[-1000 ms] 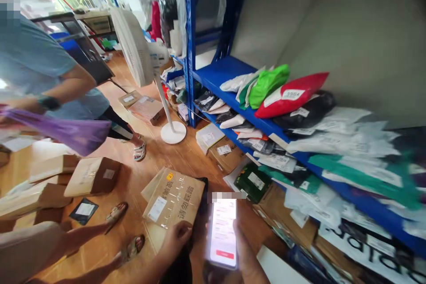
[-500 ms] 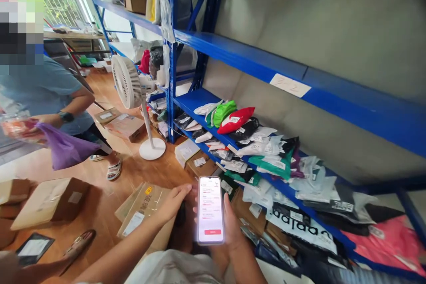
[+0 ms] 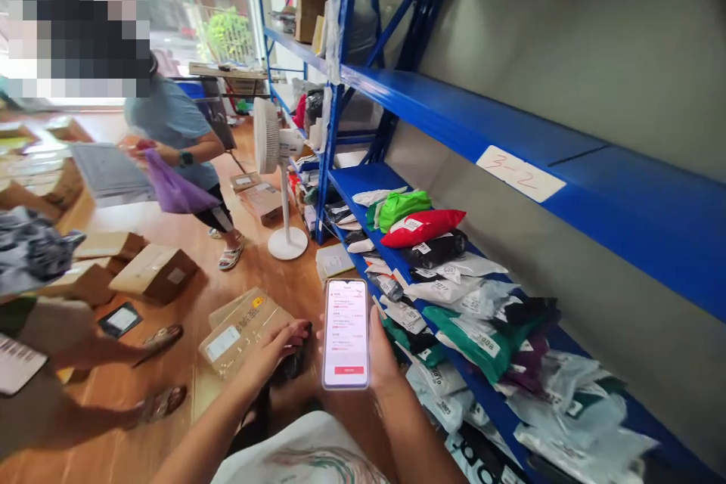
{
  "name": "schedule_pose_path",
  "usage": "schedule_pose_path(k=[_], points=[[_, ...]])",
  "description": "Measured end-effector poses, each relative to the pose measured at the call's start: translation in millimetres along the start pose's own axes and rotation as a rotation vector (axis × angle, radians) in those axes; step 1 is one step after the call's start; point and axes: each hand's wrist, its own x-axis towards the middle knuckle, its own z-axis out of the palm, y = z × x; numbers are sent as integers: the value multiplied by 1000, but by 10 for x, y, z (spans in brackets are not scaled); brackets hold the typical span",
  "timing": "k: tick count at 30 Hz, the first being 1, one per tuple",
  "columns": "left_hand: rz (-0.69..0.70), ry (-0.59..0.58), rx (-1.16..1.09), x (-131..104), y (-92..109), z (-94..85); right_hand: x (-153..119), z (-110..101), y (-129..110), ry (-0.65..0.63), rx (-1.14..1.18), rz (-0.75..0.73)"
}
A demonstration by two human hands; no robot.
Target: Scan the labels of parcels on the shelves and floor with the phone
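Note:
A smartphone [image 3: 345, 336] with a lit white screen and a red button near its bottom sits upright in my right hand [image 3: 386, 352], thumb along its right edge. My left hand [image 3: 283, 340] hovers just left of the phone, apart from it, fingers loosely bent and holding nothing that I can make out. Behind and below those fingers shows a dark object [image 3: 293, 364], partly hidden. A taped cardboard box [image 3: 243, 333] with a white label lies on the floor beyond my left forearm.
On my right, blue shelving [image 3: 431, 113] holds many labelled parcels, among them a red parcel [image 3: 425, 227] and a green parcel [image 3: 473, 340]. A white fan [image 3: 286, 242] stands ahead. A co-worker [image 3: 181, 121] carries a purple bag [image 3: 175, 189]. Another person's legs [image 3: 107, 378] are at left, near boxes [image 3: 156, 272].
The view has swung left and up. My left hand's fingers, stretched toward the phone before, are now bent and lower. Another person's legs and a patterned cloth show more at left.

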Motion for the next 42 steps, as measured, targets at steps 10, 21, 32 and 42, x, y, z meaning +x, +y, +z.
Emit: schedule_pose_path(k=[10,21,32,42], points=[[-32,362,-120,-867,-250,-752,382,367,395,-97,-216,253],[312,346,-192,-1064,98,-1251,636,1047,1488,-157,-386,411],[399,304,-277,-1413,-313,-2076,812,1456,2279,-185,-403,441],[423,434,-424,-1515,-381,-2459,1192,1751,2550,-180,-498,624]])
